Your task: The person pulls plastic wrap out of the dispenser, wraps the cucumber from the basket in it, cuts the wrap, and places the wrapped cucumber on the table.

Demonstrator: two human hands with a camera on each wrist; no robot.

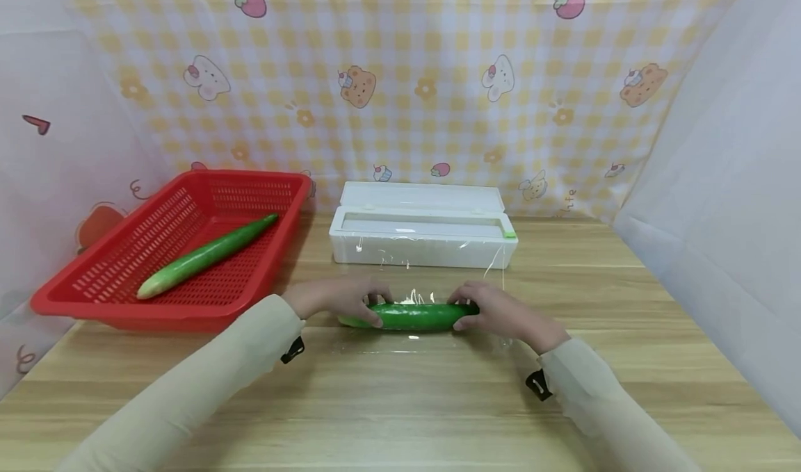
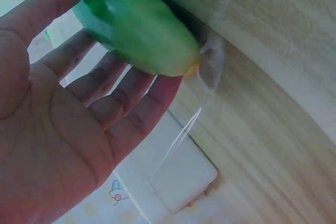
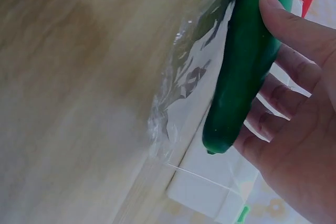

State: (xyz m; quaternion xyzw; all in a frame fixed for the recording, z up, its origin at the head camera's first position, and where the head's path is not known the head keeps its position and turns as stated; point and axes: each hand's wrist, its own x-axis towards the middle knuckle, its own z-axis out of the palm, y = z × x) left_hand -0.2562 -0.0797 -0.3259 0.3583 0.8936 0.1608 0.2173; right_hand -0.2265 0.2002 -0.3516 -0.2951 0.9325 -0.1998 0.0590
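A green cucumber (image 1: 416,317) lies crosswise on a sheet of clear cling film (image 3: 176,98) on the wooden table. My left hand (image 1: 344,297) holds its pale end, thumb on the near side and fingers behind. Near the dark end, my right hand (image 1: 497,310) grips it the same way. The film runs back to a white cling film dispenser (image 1: 422,251), whose lid stands raised. In the left wrist view, some film (image 2: 211,66) bunches at the cucumber's pale tip. The right wrist view shows wrinkled film along the cucumber's side.
A red plastic basket (image 1: 175,312) stands on the left with another cucumber (image 1: 206,256) inside. At the dispenser's right end sits a small green piece (image 1: 510,235). A patterned cloth (image 1: 425,124) hangs behind the table, and pale walls flank it.
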